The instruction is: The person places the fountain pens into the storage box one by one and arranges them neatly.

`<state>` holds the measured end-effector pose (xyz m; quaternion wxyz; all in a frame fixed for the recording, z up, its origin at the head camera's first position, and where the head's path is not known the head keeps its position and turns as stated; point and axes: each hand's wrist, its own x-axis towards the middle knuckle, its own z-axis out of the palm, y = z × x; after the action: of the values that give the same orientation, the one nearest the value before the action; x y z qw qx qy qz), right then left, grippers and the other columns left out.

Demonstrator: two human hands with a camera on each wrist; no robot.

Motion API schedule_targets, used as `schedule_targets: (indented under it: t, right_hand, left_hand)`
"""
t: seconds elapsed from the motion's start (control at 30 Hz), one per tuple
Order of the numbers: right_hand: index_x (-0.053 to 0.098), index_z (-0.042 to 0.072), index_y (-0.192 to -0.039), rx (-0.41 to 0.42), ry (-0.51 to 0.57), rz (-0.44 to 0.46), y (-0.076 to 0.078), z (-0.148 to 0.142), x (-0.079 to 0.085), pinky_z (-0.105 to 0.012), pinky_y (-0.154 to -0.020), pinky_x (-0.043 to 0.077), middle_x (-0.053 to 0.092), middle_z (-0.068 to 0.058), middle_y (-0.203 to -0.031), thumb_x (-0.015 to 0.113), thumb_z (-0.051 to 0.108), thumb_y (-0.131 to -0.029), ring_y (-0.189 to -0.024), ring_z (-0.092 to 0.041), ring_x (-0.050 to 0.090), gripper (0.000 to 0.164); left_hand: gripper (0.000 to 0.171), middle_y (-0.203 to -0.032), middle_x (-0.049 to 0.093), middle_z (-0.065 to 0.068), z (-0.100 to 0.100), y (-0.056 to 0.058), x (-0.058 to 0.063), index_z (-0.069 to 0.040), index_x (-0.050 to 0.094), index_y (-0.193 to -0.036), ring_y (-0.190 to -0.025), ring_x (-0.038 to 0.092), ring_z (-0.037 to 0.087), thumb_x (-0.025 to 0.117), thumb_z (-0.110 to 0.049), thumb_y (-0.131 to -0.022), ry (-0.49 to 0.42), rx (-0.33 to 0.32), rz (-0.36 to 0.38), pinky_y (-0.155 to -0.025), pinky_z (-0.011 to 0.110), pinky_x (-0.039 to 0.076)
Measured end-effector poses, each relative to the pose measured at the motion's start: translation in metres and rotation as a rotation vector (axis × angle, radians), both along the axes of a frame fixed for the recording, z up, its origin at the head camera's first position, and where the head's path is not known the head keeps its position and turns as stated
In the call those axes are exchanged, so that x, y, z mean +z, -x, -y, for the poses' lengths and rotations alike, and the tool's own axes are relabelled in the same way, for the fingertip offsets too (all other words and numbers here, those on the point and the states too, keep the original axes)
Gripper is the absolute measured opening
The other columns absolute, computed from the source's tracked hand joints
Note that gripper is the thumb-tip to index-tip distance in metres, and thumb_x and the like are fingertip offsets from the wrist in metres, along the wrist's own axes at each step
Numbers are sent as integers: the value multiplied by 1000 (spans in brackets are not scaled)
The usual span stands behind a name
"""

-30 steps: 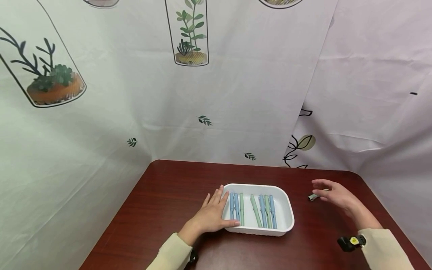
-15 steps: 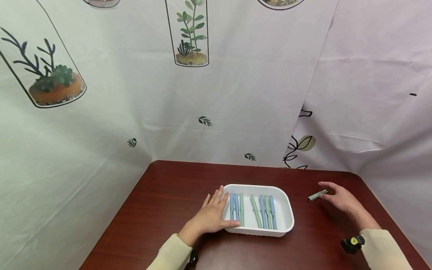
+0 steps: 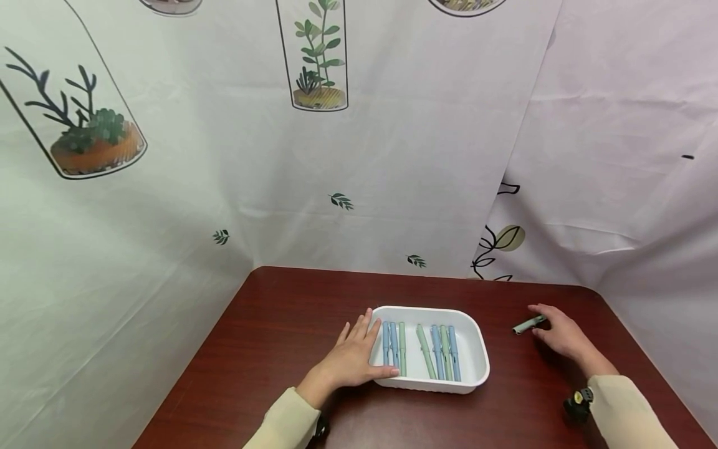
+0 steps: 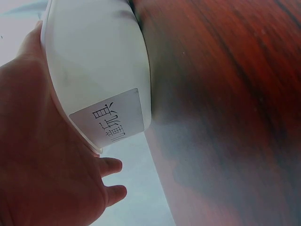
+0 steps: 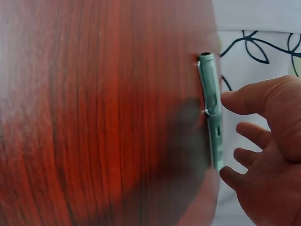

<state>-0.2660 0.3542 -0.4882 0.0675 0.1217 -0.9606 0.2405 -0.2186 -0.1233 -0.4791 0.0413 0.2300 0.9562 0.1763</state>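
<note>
My left hand (image 3: 350,362) rests with spread fingers over the left rim of a white plastic tray (image 3: 427,385), its thumb along the front edge. Inside the tray lie several blue pens (image 3: 436,352) and green pens (image 3: 424,352), in two groups. In the left wrist view a printed label (image 4: 110,117) marks the tray's outer wall. A green pen (image 5: 212,113) with a clip lies on the table to the right of the tray. Close beside it is my right hand (image 3: 565,335), thumb and fingers apart, with the thumb and a fingertip right at the pen's side.
The dark red wood-grain table (image 3: 291,305) carries the tray near its middle. White cloth (image 3: 392,187) printed with plants hangs behind the table and along both sides. A black band device (image 3: 578,405) sits at the right wrist.
My right hand has come down and in around the far end of the loose green pen, uncovering the pen's near end. The left hand and the tray have stayed in place.
</note>
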Motion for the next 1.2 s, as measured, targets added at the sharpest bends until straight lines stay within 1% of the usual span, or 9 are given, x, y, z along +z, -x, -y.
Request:
schedule_targets:
  t: [0.2, 0.33, 0.43, 0.57, 0.7, 0.8, 0.9, 1.0, 1.2]
  right_hand:
    - [56, -15, -127, 14, -29, 47, 4, -1, -4, -76, -103, 27, 38, -49, -138, 67, -7, -81, -130, -71, 25, 48]
    - [57, -15, -127, 15, -31, 89, 6, -2, -6, -78, -103, 24, 36, -49, -139, 62, -9, -81, -132, -72, 20, 47]
    - [58, -14, -127, 11, -45, 99, 8, -3, -7, -78, -102, 24, 37, -48, -140, 61, -8, -80, -133, -71, 20, 47]
    - [61, -12, -125, 10, -97, 94, 9, -4, -8, -78, -102, 26, 43, -45, -136, 60, -6, -81, -131, -70, 25, 44]
    - [65, -9, -120, 4, -137, 64, 10, -5, -7, -74, -96, 36, 53, -40, -128, 60, -5, -83, -123, -64, 41, 37]
    - [70, -6, -114, -2, -141, 16, 9, -5, -7, -70, -90, 42, 58, -35, -120, 62, -6, -85, -113, -59, 50, 30]
    - [72, -4, -106, -4, -134, -18, 7, -6, -6, -67, -88, 44, 62, -30, -111, 66, -7, -85, -107, -56, 52, 22]
    - [72, -2, -101, 10, -136, -42, 5, -7, -7, -63, -85, 47, 64, -23, -100, 69, -6, -85, -98, -50, 57, 17]
    - [69, -1, -97, 29, -159, -51, 2, -8, -11, -54, -78, 51, 63, -13, -89, 70, -5, -85, -85, -34, 60, 13]
  left_hand:
    - [113, -170, 9, 17, 0, -1, 2, -7, 25, -161, -155, 18, 34, 64, -78, -81, -2, 2, 5, -123, 58, 15]
    - [113, -170, 9, 17, 0, -2, 2, -7, 26, -161, -155, 18, 33, 65, -76, -81, -5, 4, 10, -123, 58, 15]
    - [112, -170, 9, 17, 0, -2, 2, -7, 26, -161, -155, 19, 34, 65, -75, -81, -10, 4, 12, -123, 58, 15]
    - [111, -169, 10, 18, -1, -3, 3, -6, 27, -160, -154, 19, 35, 67, -74, -81, -16, 4, 11, -123, 58, 15]
    - [112, -169, 10, 18, -1, -3, 4, -6, 26, -160, -155, 19, 34, 65, -75, -81, -8, 5, 6, -123, 58, 15]
    - [113, -169, 10, 17, -1, -2, 3, -6, 26, -161, -155, 19, 34, 64, -76, -81, -2, 5, 1, -122, 58, 15]
    - [113, -170, 9, 17, -1, -1, 2, -7, 26, -161, -155, 19, 34, 64, -77, -81, -4, 5, -1, -123, 58, 15]
    - [113, -170, 9, 16, -1, -1, 1, -7, 26, -161, -155, 18, 34, 64, -77, -81, -4, 5, 0, -123, 58, 15]
    - [113, -170, 10, 16, -2, -1, 0, -7, 26, -161, -155, 19, 34, 64, -77, -81, -1, 9, -2, -122, 58, 15]
